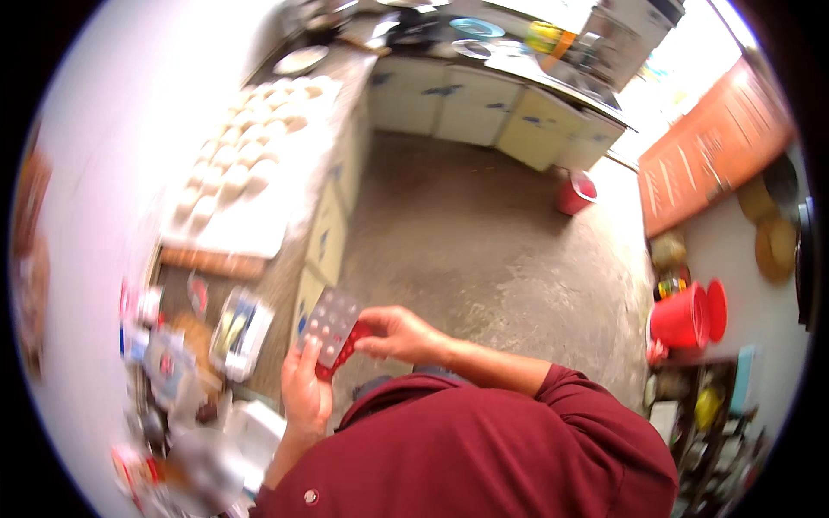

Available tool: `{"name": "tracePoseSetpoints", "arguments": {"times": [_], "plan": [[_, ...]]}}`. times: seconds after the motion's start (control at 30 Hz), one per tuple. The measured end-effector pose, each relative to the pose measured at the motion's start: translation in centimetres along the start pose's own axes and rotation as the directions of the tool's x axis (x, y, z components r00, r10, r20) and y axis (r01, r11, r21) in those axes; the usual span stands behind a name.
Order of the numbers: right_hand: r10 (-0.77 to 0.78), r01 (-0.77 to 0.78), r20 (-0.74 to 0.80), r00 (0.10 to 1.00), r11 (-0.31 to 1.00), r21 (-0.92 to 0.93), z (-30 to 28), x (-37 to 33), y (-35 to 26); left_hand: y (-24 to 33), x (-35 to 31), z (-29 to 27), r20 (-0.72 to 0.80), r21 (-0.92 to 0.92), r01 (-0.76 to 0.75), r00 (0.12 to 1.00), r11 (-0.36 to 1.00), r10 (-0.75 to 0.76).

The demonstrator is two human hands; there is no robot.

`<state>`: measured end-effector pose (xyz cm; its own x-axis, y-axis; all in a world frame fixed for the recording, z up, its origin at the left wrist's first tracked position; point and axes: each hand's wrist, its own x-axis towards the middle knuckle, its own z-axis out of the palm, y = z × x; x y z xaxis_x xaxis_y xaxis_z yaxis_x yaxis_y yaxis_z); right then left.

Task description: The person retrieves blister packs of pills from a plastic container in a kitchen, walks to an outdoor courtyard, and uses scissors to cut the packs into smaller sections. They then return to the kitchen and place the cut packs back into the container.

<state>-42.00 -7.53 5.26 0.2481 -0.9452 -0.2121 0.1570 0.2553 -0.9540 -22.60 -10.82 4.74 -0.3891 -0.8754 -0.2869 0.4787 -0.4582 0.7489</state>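
Note:
In front of my body, at the end of the counter, both hands are on two thin, flat pieces. A grey, see-through tray with rows of round dimples (pixel 337 309) lies over a red piece with pale round spots (pixel 345 352). My left hand (pixel 306 388) pinches the lower left edge of the grey tray with thumb and fingers. From the right, my right hand (pixel 401 335) is closed on the side of the red piece. Whether the two pieces are joined cannot be made out.
Several pale dough rounds (pixel 233 155) sit on a white cloth (pixel 250 229) along the left counter. Nearer are a reddish-brown rod (pixel 211 263), a clear plastic box (pixel 242 332) and bags. Across the concrete floor stand a red bucket (pixel 576 193), low cabinets (pixel 477 105) and an orange door (pixel 717 147).

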Motion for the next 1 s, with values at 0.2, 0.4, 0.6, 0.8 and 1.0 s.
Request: {"name": "tracePoseSetpoints", "arguments": {"times": [0.2, 0.4, 0.6, 0.8, 1.0], "plan": [[-0.054, 0.105, -0.338, 0.940, 0.985, 0.137, -13.2, -9.4, 1.0, -7.1, 4.7, 13.8, 0.248, 0.096, 0.263, 0.928, 0.960, -0.279], [-0.158, 0.316, -0.510, 0.845, 0.918, 0.240, -24.1, -19.1, 1.2, -16.0, 9.3, 25.5, 0.334, 0.383, 0.442, 0.753, 0.812, -0.567], [-0.168, 0.502, -0.627, 0.761, 0.764, 0.405, -32.8, -26.8, 2.9, -23.4, 13.2, 36.6, 0.433, 0.663, 0.380, 0.509, 0.645, -0.744], [-0.162, 0.670, -0.709, 0.686, 0.522, 0.529, -43.9, -30.0, 4.6, -31.6, 18.6, 48.0, 0.423, 0.865, 0.114, 0.357, 0.488, -0.833], [0.041, 0.658, -0.803, 0.595, 0.548, 0.516, -59.8, -36.9, -0.3, -40.8, 26.7, 63.2, 0.742, 0.648, -0.236, -0.020, 0.724, -0.670]]}}
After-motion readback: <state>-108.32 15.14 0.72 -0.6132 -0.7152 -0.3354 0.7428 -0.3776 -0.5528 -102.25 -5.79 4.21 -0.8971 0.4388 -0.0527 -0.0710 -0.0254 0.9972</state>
